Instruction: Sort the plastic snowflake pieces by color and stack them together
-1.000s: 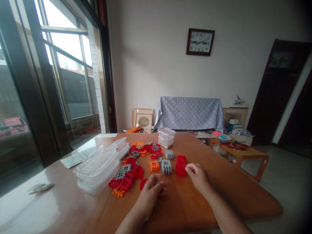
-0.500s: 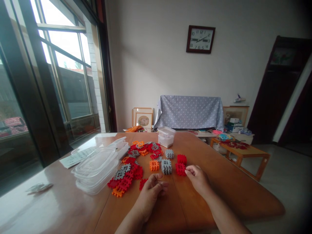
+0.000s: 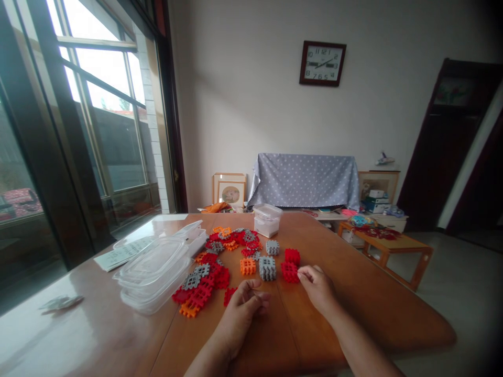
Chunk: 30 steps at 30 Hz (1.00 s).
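Observation:
My right hand (image 3: 317,287) is closed in a pinch at the right edge of a red stack of notched, waffle-like plastic building tiles (image 3: 290,272). Just behind that stack is a second red stack (image 3: 292,255). My left hand (image 3: 247,306) hovers low over the table with loosely curled fingers, thumb and forefinger apart, nothing visible in them. It partly covers a red tile (image 3: 230,296). Between and beyond my hands stand an orange tile stack (image 3: 247,267), a grey stack (image 3: 268,268) and a smaller grey stack (image 3: 272,247).
Loose red, orange and grey tiles (image 3: 204,289) lie in a curved heap on the wooden table (image 3: 330,324). Left of them are clear plastic containers with lids (image 3: 157,272), a paper sheet (image 3: 123,254) and a small packet (image 3: 62,302). A lidded clear box (image 3: 267,222) stands farther back.
The whole view has shifted very slightly. Both hands and the tile stacks keep the same places relative to each other.

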Tool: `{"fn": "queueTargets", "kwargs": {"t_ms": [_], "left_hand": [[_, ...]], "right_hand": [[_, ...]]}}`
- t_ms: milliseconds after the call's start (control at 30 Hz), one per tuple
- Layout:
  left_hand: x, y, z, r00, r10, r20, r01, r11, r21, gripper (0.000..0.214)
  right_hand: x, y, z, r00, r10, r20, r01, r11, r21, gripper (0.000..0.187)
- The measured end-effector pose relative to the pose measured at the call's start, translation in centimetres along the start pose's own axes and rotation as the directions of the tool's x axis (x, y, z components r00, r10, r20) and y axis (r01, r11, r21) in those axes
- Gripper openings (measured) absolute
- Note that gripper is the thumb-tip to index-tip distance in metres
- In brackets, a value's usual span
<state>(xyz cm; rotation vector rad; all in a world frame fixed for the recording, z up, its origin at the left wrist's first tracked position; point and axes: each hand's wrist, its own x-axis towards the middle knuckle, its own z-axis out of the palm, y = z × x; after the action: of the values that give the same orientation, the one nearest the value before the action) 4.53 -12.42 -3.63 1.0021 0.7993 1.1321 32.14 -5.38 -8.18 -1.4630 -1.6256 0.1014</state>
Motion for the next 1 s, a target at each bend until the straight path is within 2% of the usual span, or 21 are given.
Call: {"fn": "queueTargets", "kwargs": {"t_ms": [200,333,600,733,1000], "left_hand": [[0.0,0.1,0.1,1.0,-0.008,0.003,0.008,1.0,0.005,0.042],[0.0,0.3,0.3,1.0,-0.007,0.0,0.007,1.0,-0.001,0.041],[-0.2,0.4,0.4,1.0,-0.021,0.002,0.021,1.0,0.006,0.042],[-0.2,0.6,0.5,1.0,-0.03,-0.007,0.03,0.999,0.016,0.041],[0.0,0.4,0.4,1.0,-0.03,0.002,0.03,0.999,0.015,0.042]], "right_hand": [[0.1,-0.9,-0.5,0.999,-0.008,-0.032,0.007,1.0,-0.018,0.025],[0.4,-2.4,-0.8,0.997,-0.061,-0.035,0.059,0.997,-0.051,0.03],[1.2,-4.8,-0.2,0.986,-0.155,0.055,0.163,0.969,-0.184,0.043],[1.6,-4.9,0.2,0.985,-0.142,0.096,0.158,0.969,-0.192,0.043],[1.7,-4.3,0.7,0.989,-0.105,0.102,0.123,0.973,-0.194,0.036]]}}
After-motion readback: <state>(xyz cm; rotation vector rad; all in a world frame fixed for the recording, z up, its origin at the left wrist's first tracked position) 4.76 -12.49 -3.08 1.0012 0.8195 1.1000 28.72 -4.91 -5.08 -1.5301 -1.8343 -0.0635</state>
